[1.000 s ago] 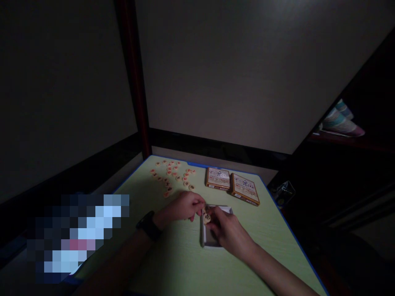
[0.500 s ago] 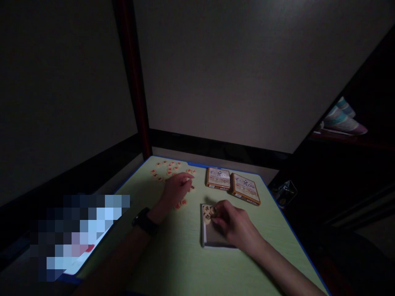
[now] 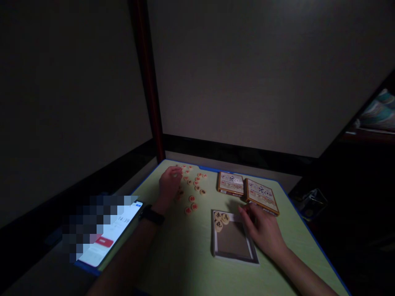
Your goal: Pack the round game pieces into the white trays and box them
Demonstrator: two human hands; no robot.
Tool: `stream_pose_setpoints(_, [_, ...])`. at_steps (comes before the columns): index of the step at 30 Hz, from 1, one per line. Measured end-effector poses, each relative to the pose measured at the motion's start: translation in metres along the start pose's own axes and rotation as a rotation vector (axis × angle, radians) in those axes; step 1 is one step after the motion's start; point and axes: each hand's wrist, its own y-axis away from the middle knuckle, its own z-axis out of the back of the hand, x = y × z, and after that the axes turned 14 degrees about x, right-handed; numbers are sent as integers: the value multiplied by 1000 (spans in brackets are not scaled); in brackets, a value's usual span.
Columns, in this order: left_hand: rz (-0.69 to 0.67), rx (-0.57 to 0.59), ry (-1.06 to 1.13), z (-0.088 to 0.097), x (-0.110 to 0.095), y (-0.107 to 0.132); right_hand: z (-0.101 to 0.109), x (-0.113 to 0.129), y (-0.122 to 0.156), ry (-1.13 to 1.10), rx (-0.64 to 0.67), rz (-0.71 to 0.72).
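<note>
Xiangqi pieces, round and pale with red or black characters, lie scattered at the table's left. My left hand, with a dark watch on its wrist, reaches over their far left side. Its fingers are bent together; whatever they hold is hidden. A shallow open box tray with a white rim and grey-brown bottom stands nearer to me. Three black-character pieces sit in its far left corner. Beside the tray's right edge is my right hand, fingers loosely bent and apart, with nothing visible in them.
Two printed flat boxes, a left one and a right one, lie behind the tray. A lit phone rests at the table's left edge. Walls close in at the back and left. Striped fabric lies on a shelf at right.
My right hand has let go of a piece in the tray and moved right. My left hand has shifted to the far left pieces. The view has turned slightly left.
</note>
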Motion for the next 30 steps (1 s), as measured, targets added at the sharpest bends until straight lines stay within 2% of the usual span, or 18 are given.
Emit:
stream_pose_setpoints(7, [-41,-199,-36,14,8,-14,-4,-7,-1,13,-30,-26])
stream_pose_setpoints(10, [-24,-215,-34,21,15,-22,-3,-4,-1,-71,-17,-74])
stream_pose_setpoints(12, [-3,-206,-139,26,21,-26,-2,-2,-2,-132,0,-116])
stream_pose_setpoints(14, [-9,-131,-328,31,26,-26,-2,-2,-2,-177,20,-153])
stream_pose_setpoints(17, [-107,139,-558,36,31,-23,-3,-5,-2,-200,41,-197])
stream_pose_setpoints(21, [-300,586,-590,38,31,-17,-4,-8,-2,-214,79,-226])
stream_pose_setpoints(23, [-339,749,-586,37,30,-14,-4,-8,-3,-226,97,-242])
stream_pose_setpoints(26, [-330,829,-592,36,27,-10,-2,-7,-4,-236,111,-262])
stream_pose_setpoints(30, [-262,773,-665,34,22,-6,-2,-5,-4,-252,147,-270])
